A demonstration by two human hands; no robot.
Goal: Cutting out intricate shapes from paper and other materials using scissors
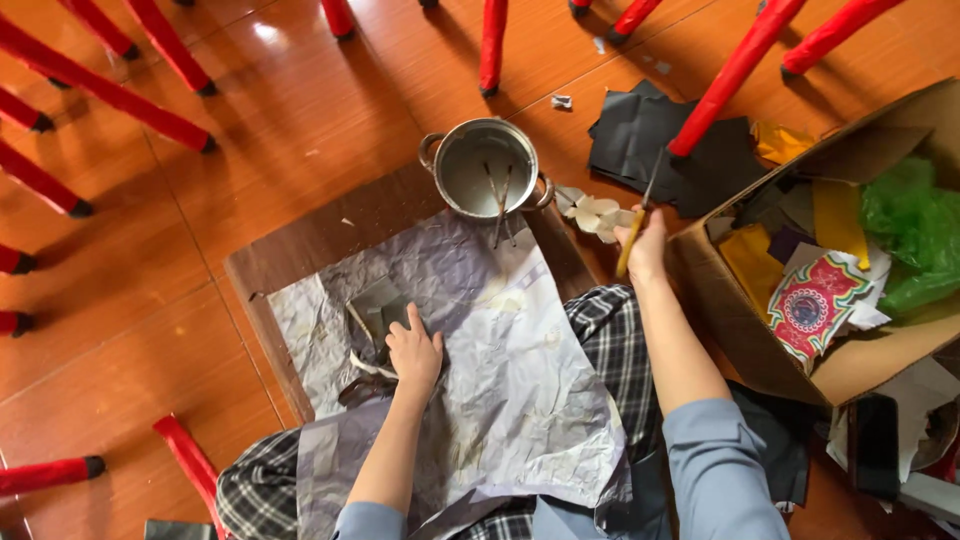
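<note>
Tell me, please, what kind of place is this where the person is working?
Probably an indoor craft space, with work done sitting on the floor. A reddish tiled floor with red furniture legs, a cardboard box of coloured paper scraps, and a metal pot beside a crumpled paper sheet suggest it.

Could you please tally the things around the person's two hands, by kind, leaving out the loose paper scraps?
Metal pot: 1
Sticks in the pot: 2
Yellow-handled tool in the right hand: 1
Cardboard box: 1
Wooden board: 1
Large crumpled paper sheet under the left hand: 1
Total: 7
</note>
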